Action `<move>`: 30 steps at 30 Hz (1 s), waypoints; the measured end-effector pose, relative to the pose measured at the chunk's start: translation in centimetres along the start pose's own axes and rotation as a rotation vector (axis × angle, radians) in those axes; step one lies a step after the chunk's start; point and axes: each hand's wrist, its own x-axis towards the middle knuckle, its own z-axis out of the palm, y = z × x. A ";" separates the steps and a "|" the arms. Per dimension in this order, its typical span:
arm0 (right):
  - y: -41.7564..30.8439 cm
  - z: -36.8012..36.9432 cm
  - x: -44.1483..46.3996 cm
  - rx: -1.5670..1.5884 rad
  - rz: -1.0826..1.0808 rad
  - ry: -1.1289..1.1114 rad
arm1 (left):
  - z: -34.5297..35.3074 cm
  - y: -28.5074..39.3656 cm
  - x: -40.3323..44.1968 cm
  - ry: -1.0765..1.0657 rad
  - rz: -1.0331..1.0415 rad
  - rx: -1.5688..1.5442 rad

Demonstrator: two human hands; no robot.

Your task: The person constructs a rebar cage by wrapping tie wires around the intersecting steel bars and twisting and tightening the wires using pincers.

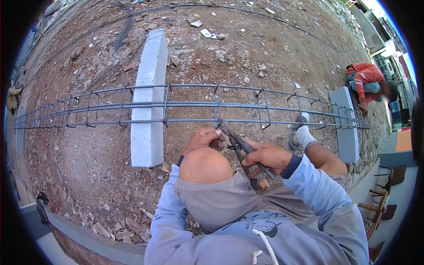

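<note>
A long rebar cage (190, 105) of ribbed bars and bent stirrups runs across in front of me. My right hand (270, 158) is closed around the handles of dark pincers (238, 142). Their jaws meet the near bar at a stirrup joint. Close to the jaws, just below that bar, is my left hand (204, 138), its fingers curled together beside my knee. Whatever lies between those fingertips is too small to make out.
The cage rests on pale blocks (149, 143) (349, 143). A person in a red top (367, 77) crouches at its right end; another person (13, 98) is at the far left. Rubble covers the dirt ground (88, 168). Chairs (391, 176) stand at right.
</note>
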 end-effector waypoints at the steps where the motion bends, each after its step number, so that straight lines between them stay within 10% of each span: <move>1: 0.0 -0.2 0.1 -0.002 -0.003 -0.011 | -0.1 -0.1 0.0 -0.002 -0.003 0.003; 30: 1.1 0.0 0.5 -0.009 -0.040 0.087 | -0.5 1.4 -0.4 -0.065 -0.107 0.043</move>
